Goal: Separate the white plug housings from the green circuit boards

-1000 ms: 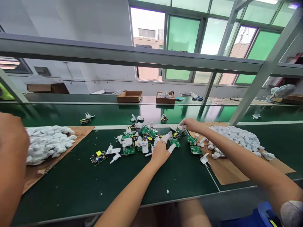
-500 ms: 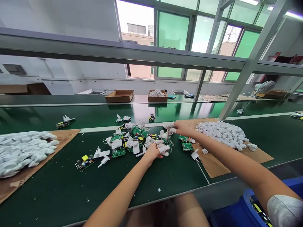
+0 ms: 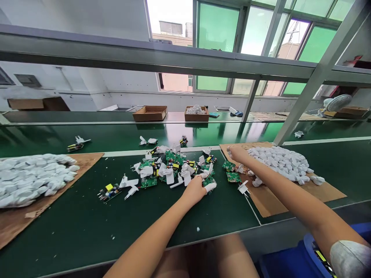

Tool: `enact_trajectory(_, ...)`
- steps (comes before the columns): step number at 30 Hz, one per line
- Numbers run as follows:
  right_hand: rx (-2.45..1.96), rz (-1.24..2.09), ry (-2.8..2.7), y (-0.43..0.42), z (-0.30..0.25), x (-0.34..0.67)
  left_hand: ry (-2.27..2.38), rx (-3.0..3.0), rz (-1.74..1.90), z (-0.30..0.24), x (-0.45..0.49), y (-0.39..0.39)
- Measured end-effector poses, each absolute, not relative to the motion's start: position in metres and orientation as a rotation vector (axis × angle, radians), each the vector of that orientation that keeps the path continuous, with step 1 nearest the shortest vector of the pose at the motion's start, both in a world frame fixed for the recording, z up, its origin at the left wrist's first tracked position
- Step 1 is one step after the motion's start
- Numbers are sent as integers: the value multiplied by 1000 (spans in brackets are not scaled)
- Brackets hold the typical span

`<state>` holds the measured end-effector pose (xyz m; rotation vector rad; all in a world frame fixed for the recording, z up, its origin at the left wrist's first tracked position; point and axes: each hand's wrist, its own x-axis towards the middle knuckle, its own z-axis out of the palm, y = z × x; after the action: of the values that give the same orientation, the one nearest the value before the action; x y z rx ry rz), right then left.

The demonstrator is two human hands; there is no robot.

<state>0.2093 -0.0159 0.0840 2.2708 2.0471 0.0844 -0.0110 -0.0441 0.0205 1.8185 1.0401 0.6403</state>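
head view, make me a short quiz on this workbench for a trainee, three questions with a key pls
1. True or false: the left hand is resting on the white pile at the far left.

2. Multiple choice: what colour is the heap of plastic pieces on the right-hand cardboard sheet? A green, B white, C yellow.

3. Fill in the missing word: the blue bin shows at the lower ____ of the view.

Key:
1. False; the left hand is at a green circuit board by the mixed pile of boards and plug parts.
2. B
3. right
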Motion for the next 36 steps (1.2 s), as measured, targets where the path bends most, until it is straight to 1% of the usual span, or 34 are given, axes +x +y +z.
enact_trajectory(3,2314,139,2260,-25,92,182,1030,1685,569,19,-9,-46)
enact_trajectory(5,2421,81,2592,-32,88,164,937,1418,546,20,-10,-43)
enact_trajectory(8,2656,-201,3117,-41,69,144,809,1027,745,26,-13,-38)
enact_trajectory(10,2729,-427,3241,-46,55,137,743,843,849,31,-15,-34)
enact_trajectory(12,2595,-524,3340,-50,44,134,708,730,906,36,-16,-32)
enact_trajectory(13,2467,-496,3397,-52,40,132,703,695,923,37,-17,-31)
enact_trajectory(15,2201,-333,3481,-56,35,130,707,667,943,37,-17,-30)
enact_trajectory(17,2054,-149,3486,-59,34,127,721,678,936,35,-17,-29)
enact_trajectory(19,2016,-24,3449,-61,34,123,731,702,931,34,-17,-29)
enact_trajectory(28,2061,130,3284,-63,34,116,697,867,931,33,-18,-32)
enact_trajectory(32,2086,94,3166,-62,30,115,772,1040,913,31,-18,-33)
enact_trajectory(36,2079,-99,3169,-59,30,120,798,1033,971,28,-18,-30)
